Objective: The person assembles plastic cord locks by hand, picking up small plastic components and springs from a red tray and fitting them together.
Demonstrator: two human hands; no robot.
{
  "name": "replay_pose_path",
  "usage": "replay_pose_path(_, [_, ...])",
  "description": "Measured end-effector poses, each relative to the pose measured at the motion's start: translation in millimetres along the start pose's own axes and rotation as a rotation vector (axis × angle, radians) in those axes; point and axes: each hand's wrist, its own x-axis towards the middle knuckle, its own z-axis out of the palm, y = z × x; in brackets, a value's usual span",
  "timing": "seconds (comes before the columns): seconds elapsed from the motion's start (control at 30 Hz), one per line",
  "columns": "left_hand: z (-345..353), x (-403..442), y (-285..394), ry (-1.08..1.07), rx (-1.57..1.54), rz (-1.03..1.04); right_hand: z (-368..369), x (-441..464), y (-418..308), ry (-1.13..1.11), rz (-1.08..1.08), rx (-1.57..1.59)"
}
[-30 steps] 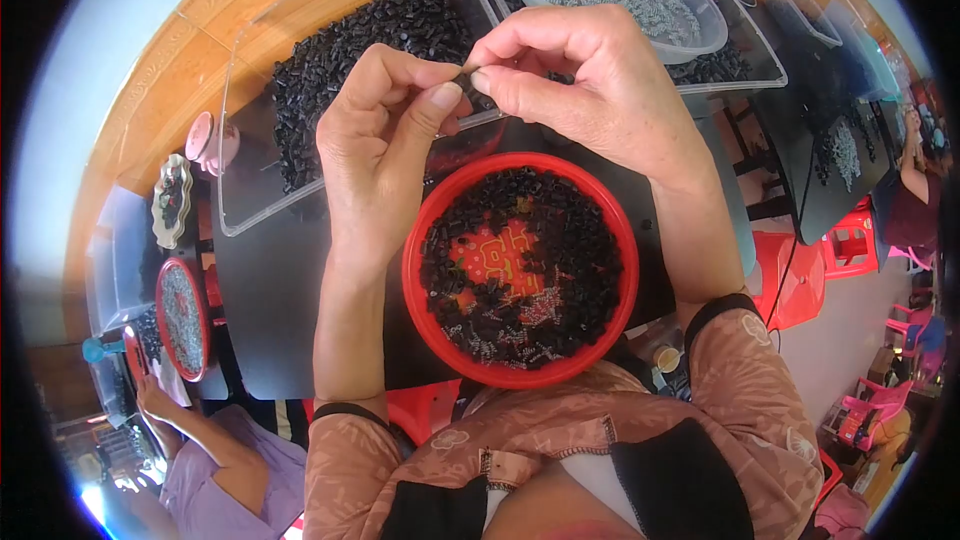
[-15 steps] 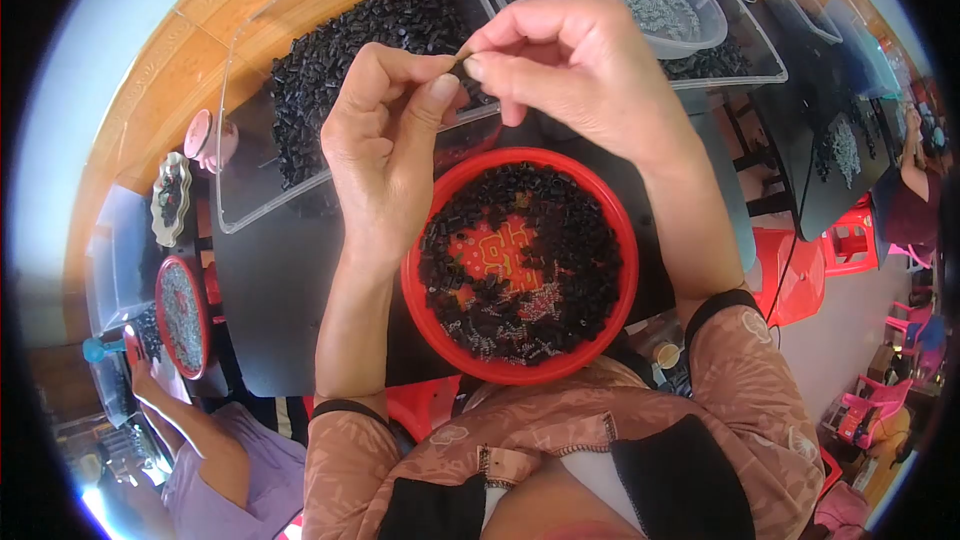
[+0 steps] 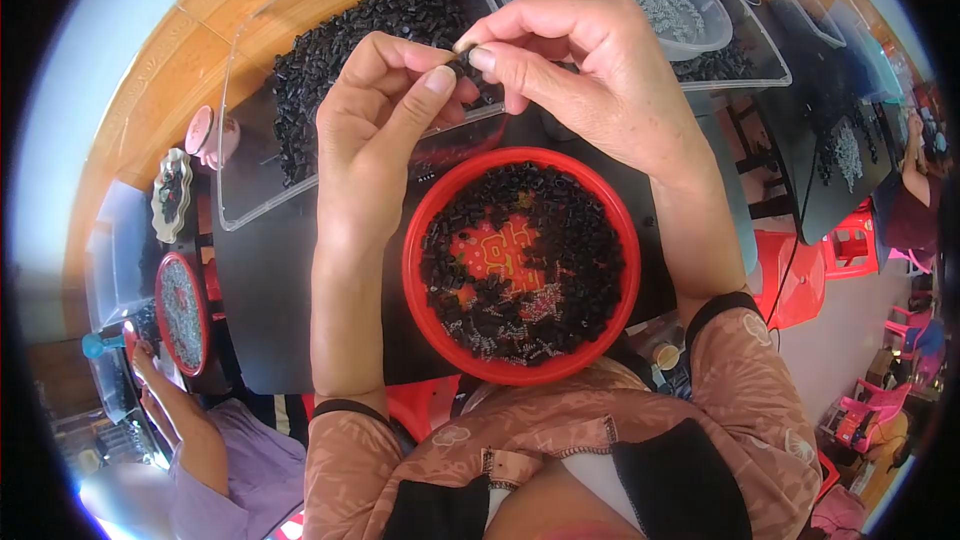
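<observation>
My left hand and my right hand meet above the far rim of a red round tray, thumbs and forefingers pinched. Between their fingertips is a small black part, mostly covered, so its exact form is hidden. Many small black plastic pieces lie around the inside of the tray. Small metal springs are among them toward the near side. Part of the tray's red and gold printed bottom shows in the middle.
Behind my hands a clear plastic bin holds a heap of black pieces. A clear basin with springs rests over its right part. At left another red tray holds springs, near a person in purple. Red stools stand right.
My left hand has shifted slightly left, its thumb straighter. My right fingertips have moved a little; both hands remain pinched together. The tray's contents look the same.
</observation>
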Motion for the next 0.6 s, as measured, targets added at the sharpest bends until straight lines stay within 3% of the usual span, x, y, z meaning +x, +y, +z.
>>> replay_pose_path(0.07, [-2.5, 0.3, 1.2, -0.006, -0.050, -0.022, 0.9, 0.1, -1.4, 0.044, -0.015, 0.006])
replay_pose_path(0.37, [-0.3, -3.7, 5.4, -0.031, -0.263, -0.141, 2.3, 10.7, 13.7, 0.147, -0.722, -0.489])
replay_pose_path(0.6, [-3.5, -4.8, 11.7, -0.064, -0.363, -0.202, -0.2, 8.6, 8.8, 0.096, -0.708, -0.462])
